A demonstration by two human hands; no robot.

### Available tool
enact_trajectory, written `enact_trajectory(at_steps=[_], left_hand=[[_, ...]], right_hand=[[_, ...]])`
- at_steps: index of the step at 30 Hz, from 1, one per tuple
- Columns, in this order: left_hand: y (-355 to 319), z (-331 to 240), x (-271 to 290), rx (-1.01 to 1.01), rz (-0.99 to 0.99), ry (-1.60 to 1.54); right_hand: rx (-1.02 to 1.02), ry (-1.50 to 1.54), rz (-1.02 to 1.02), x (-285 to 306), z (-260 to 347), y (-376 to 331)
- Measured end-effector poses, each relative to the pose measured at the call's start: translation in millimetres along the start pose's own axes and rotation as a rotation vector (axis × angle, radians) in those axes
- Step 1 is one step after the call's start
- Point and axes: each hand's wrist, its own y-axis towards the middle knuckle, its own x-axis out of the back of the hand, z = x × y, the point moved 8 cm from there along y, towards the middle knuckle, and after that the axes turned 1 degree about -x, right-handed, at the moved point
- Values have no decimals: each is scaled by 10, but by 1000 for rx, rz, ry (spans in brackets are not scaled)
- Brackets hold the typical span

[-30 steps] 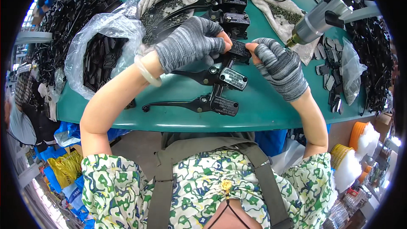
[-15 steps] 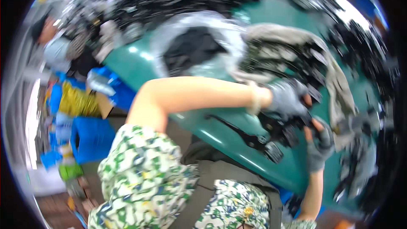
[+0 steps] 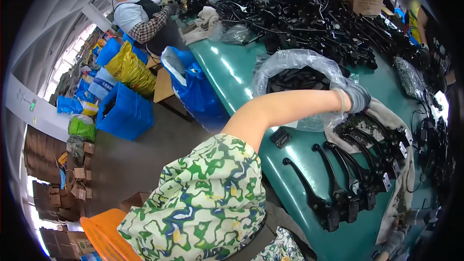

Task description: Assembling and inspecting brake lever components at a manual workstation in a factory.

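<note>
While the left forearm (image 3: 285, 108) crosses the clear plastic bag (image 3: 263, 75), left hand (image 3: 358, 98): just above three o'clock, gloved, at the bag's rim; fingers hidden, grasp cannot be told.
Right hand (image 3: 396, 238): four o'clock, blurred, near a metallic tool (image 3: 416, 216); finger state cannot be told.
Brake-lever assemblies (image 3: 350, 205): rowed at four o'clock on the green table (image 3: 220, 63); apparently largely assembled, fastening unclear.
Loose stock: black pieces (image 3: 297, 78) in the bag, a heap (image 3: 309, 14) at one o'clock; plenty seemingly left.
</note>
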Motion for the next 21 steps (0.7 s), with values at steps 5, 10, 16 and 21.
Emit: enact_trajectory(at_steps=[5,10,16,21], left_hand=[[277,-55,-182,-200,-401,48],[353,-100,-125,-162,-238,124],[280,-36,-111,-171,-75,164],[226,-34,-40,-81,-121,118]], right_hand=[[561,-166,-452,-670,-738,25],[587,-346,-337,-373,-212,10],[-70,241,349,-901,-597,251],[619,471,-408,-249,-312,-71]])
